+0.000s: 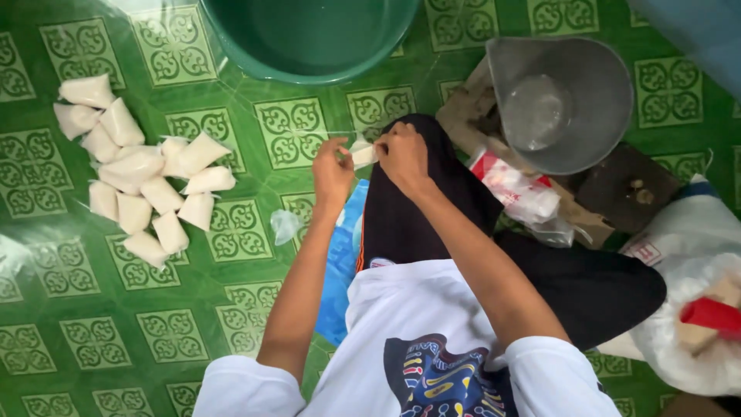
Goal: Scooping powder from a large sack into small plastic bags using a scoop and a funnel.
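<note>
My left hand and my right hand meet over my bent knee and both pinch a small clear plastic bag filled with white grains. The bag's neck is between the fingertips of both hands. A pile of several filled white bags lies on the green patterned floor to the left. One empty clear bag lies on the floor beside my left forearm.
A green plastic basin stands at the top. A grey scale pan sits on a dark scale at the upper right, with a red and white packet beside it. A large white sack with a red scoop stands at the right edge.
</note>
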